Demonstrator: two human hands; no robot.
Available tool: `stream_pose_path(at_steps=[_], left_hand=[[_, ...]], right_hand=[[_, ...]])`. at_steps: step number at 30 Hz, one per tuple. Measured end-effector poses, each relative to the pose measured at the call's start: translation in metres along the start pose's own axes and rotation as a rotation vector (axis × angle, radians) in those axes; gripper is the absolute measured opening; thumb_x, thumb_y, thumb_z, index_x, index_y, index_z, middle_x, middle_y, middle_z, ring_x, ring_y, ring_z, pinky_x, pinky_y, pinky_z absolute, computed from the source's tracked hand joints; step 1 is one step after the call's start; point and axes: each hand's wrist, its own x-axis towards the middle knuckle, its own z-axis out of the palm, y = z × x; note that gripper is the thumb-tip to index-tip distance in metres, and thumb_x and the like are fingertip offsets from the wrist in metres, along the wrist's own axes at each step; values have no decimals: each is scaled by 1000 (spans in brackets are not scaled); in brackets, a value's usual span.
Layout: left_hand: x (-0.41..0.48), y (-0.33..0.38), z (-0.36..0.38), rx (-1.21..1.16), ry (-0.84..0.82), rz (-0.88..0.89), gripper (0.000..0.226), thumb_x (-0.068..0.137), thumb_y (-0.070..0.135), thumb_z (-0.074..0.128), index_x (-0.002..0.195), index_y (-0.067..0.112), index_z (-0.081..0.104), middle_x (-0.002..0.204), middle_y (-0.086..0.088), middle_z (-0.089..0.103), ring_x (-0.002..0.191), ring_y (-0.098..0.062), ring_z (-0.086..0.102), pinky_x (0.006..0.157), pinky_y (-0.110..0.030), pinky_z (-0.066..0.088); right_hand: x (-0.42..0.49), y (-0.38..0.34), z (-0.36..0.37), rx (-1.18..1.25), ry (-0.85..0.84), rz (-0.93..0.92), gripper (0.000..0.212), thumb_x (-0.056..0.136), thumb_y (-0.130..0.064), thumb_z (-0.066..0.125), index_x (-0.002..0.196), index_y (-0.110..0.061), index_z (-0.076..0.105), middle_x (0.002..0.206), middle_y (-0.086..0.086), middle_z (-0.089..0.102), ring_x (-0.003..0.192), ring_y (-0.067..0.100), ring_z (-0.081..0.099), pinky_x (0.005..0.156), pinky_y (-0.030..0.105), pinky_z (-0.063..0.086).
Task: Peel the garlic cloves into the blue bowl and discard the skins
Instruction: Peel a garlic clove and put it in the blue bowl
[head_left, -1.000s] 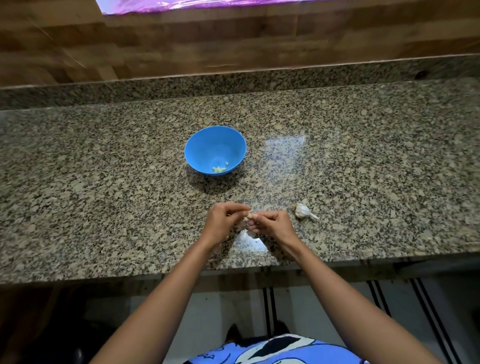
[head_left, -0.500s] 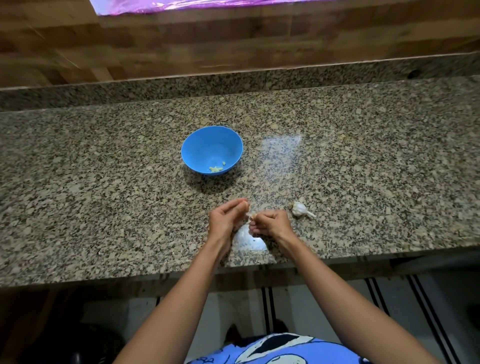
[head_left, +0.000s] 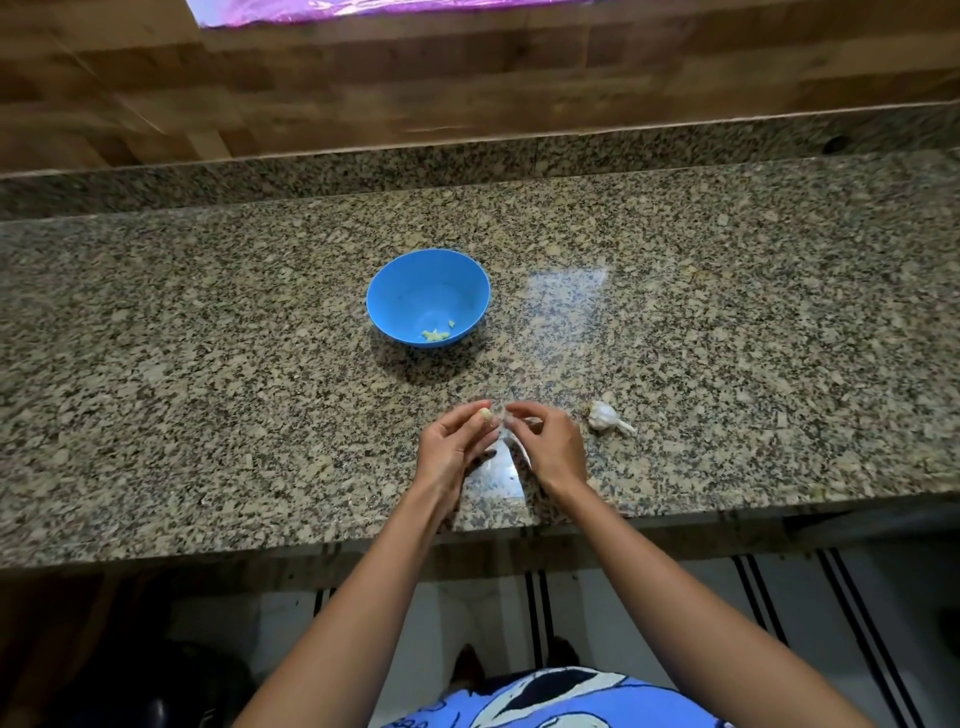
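Two hands just above the near part of the bench (head_left: 208, 364), drawn slightly apart now, after being pressed together on one clove a second and half a second earlier. Left hand (head_left: 454, 441): fingertips curled round a bare, yellowish garlic clove (head_left: 485, 414), held clear of the bench. Right hand (head_left: 553, 441): thumb and forefinger pinching a thin pale skin (head_left: 503, 415) just beside the clove, apparently freed from it.

Judged meaning for the task: peeling of this clove done or nearly done. Still to do: dropping the clove into the blue bowl (head_left: 375, 306) and discarding the skin. Bowl standing well beyond the hands, in the same spot on the bench as before. Garlic bulb (head_left: 602, 415) likewise unmoved.

Count:
- Hands: two, both gripping.
- Blue bowl: one, upright.
- Clove in hand: one.
- Skin in hand: one piece visible.
- Peeled garlic (head_left: 436, 335) in the bowl: one small pale cluster at the bottom, too small for a count of pieces.
- Garlic bulb: one, partly stripped, lying on the bench near the right hand on its right side, not touching it, stalk pointing right. Number of cloves left in it not readable
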Motion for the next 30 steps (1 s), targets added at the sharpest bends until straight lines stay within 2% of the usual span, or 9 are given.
stream_pose_path(at_steps=[4, 12, 16, 21, 25, 28, 30], left_hand=[[-3, 2, 2, 67, -14, 57, 21, 88, 0, 59, 108, 0, 65, 104, -16, 70, 92, -24, 70, 74, -24, 58], [-5, 11, 6, 278, -39, 167, 20, 86, 0, 62, 105, 2, 67, 107, -12, 68, 78, -20, 71, 68, -26, 59], [-4, 13, 7, 338, -37, 190, 17, 86, 0, 63, 101, 4, 69, 105, -10, 68, 77, -18, 71, 65, -23, 58], [-4, 15, 7, 350, -49, 190, 14, 85, -2, 63, 95, 6, 70, 101, -9, 69, 77, -19, 71, 66, -24, 58], [-6, 16, 6, 357, -68, 191, 15, 85, -5, 62, 98, -1, 68, 90, -3, 70, 71, -17, 71, 64, -22, 58], [-6, 17, 5, 350, -90, 168, 17, 84, -6, 61, 100, -3, 67, 89, -5, 71, 69, -17, 71, 64, -22, 58], [-6, 19, 3, 336, -113, 149, 16, 84, -5, 62, 97, 0, 68, 91, -6, 72, 71, -18, 71, 66, -23, 58]], right_hand=[[1, -3, 2, 11, -24, -80, 19, 84, -28, 67, 101, -20, 72, 102, -4, 70, 96, 9, 63, 85, 33, 53], [2, -5, 0, 60, -70, -112, 27, 84, -32, 65, 105, -15, 70, 102, 1, 69, 94, 12, 62, 85, 37, 53], [4, -7, -3, 101, -102, -96, 26, 84, -31, 66, 104, -14, 71, 102, 1, 71, 92, 9, 65, 85, 35, 54], [6, -7, -7, 144, -152, -72, 22, 82, -31, 68, 99, -18, 73, 97, 1, 73, 89, 9, 67, 83, 40, 55], [5, -8, -9, 158, -156, -86, 14, 82, -25, 69, 93, -19, 74, 89, 0, 74, 82, 10, 68, 80, 42, 55], [3, -9, -11, 207, -170, -82, 7, 82, -21, 69, 86, -23, 74, 84, 0, 74, 81, 13, 69, 80, 43, 55], [2, -11, -12, 231, -163, -73, 8, 82, -17, 68, 87, -20, 74, 85, 2, 73, 81, 13, 68, 81, 41, 55]])
